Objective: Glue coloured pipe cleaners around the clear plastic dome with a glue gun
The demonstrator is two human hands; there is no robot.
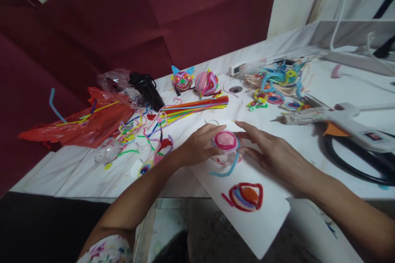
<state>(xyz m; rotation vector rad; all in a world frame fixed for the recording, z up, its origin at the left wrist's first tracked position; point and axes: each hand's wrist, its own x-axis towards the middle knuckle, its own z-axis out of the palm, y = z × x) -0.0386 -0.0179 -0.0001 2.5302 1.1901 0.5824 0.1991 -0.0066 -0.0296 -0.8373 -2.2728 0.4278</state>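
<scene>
Between my two hands sits a clear plastic ball [220, 159] with a coiled pink disc [226, 139] on top. A light blue pipe cleaner [228, 171] runs along the disc's edge, and its bent tail hangs toward me. My left hand [202, 143] curves around the ball's left side. On the right, the fingertips and thumb of my right hand [267, 148] press at the ball and the blue strand, with the index finger lifted. Below them, a white sheet [262, 236] bears an eye shape [247, 197] in red, orange, blue and purple.
Loose pipe cleaners [194, 107] lie behind, near two decorated balls [182, 80]. A red plastic bag [89, 119] and a black bottle-like object [146, 88] are leftward. A white glue gun [364, 127] with black cable and a craft pile [280, 82] occupy the right.
</scene>
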